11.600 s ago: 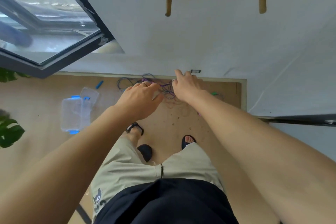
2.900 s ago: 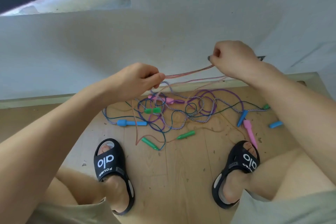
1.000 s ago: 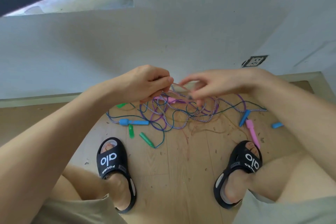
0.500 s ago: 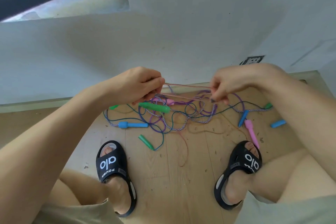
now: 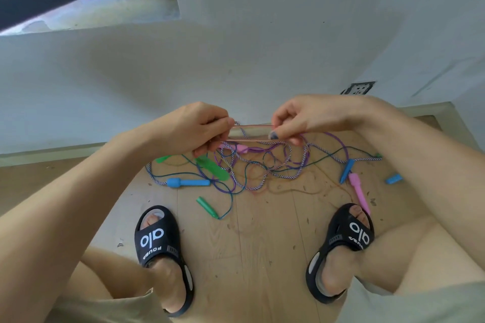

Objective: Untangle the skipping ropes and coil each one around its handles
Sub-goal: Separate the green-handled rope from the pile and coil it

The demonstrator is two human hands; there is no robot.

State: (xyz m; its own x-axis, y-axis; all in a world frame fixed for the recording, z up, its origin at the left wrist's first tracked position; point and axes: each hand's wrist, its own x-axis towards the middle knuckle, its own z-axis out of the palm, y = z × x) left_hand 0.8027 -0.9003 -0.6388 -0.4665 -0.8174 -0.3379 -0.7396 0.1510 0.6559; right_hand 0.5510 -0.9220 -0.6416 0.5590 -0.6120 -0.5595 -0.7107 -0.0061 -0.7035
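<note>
Clearly, both black sandals [image 5: 157, 241] read "olo" in white.

A room in a home, it seems: pale wooden plank floor [image 5: 262, 257], plain white wall [image 5: 262, 47] with a skirting board [image 5: 52, 152], a wall socket [image 5: 359, 88], and black slide sandals [image 5: 160, 244] worn indoors.

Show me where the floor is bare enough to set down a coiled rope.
Bare floor lies between the two sandals, below the loose green handle. More to the left, beyond the blue handle. Crowded: the rope tangle under both hands, and around the pink handle.
</note>
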